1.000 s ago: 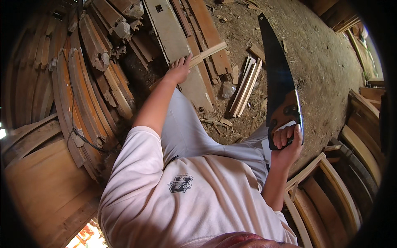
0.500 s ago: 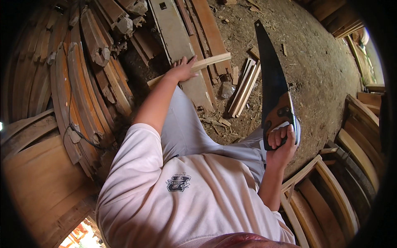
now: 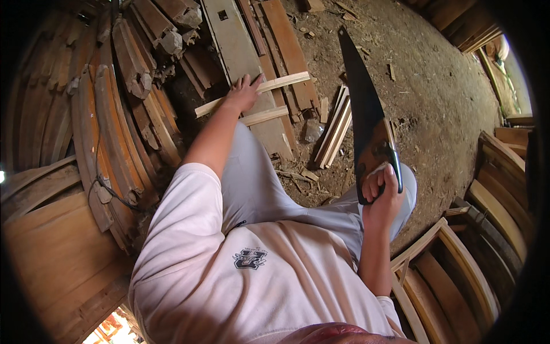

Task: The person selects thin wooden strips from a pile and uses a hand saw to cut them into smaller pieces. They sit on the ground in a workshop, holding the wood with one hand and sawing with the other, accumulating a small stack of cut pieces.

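My left hand (image 3: 244, 96) lies on a pale wooden strip (image 3: 283, 81), its fingers spread toward the far side. This strip crosses a long grey-beige board (image 3: 235, 46) at a slant. A shorter pale strip (image 3: 264, 116) rests on the same board, nearer my knee and apart from the first. In my right hand (image 3: 382, 188) is a handsaw (image 3: 366, 94), its dark blade raised and tip pointing away from me. My fingers wrap round its handle, which they partly hide. The blade is clear of both strips.
A bundle of thin strips (image 3: 334, 129) lies on the dirt floor (image 3: 424, 103), beside a crumpled clear plastic piece (image 3: 313, 131). Stacked old timbers (image 3: 109, 114) fill the left. Wooden frames (image 3: 452, 275) stand at the lower right. A brown plank (image 3: 286, 40) lies beside the grey-beige board.
My left hand and the long strip have shifted slightly left and away, and the shorter strip now shows separately. The saw in my right hand has moved a little left.
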Tool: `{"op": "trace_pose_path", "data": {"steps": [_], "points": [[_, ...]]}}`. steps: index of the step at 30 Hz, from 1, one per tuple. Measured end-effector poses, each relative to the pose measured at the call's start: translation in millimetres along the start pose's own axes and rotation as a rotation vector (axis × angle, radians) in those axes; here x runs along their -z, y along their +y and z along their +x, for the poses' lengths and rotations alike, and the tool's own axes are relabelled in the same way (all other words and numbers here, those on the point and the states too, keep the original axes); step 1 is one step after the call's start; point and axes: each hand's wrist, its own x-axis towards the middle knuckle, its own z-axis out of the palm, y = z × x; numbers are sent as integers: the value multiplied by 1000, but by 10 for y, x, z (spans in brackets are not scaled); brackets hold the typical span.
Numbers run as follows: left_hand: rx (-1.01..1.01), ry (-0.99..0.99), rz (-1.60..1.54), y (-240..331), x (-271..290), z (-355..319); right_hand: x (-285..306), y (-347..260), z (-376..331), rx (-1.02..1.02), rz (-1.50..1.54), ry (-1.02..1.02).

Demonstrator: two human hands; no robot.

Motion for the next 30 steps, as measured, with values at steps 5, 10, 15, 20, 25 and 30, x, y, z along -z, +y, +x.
{"op": "trace_pose_path", "data": {"steps": [5, 10, 15, 20, 25, 30], "points": [[-134, 185, 80, -24, 9, -9, -486, 262, 515, 78, -172, -150], [-230, 337, -24, -79, -100, 111, -868, 931, 887, 105, -397, -164], [-275, 308, -86, -52, 24, 186, -791, 1188, 823, 55, -529, -188], [-228, 377, -34, -73, -149, 306, -710, 1200, 664, 12, -580, -229], [-230, 385, 27, -139, -288, 399, -711, 1212, 647, 39, -699, -265], [-214, 339, 172, -143, -233, 382, -684, 1228, 601, -31, -673, -259]]}}
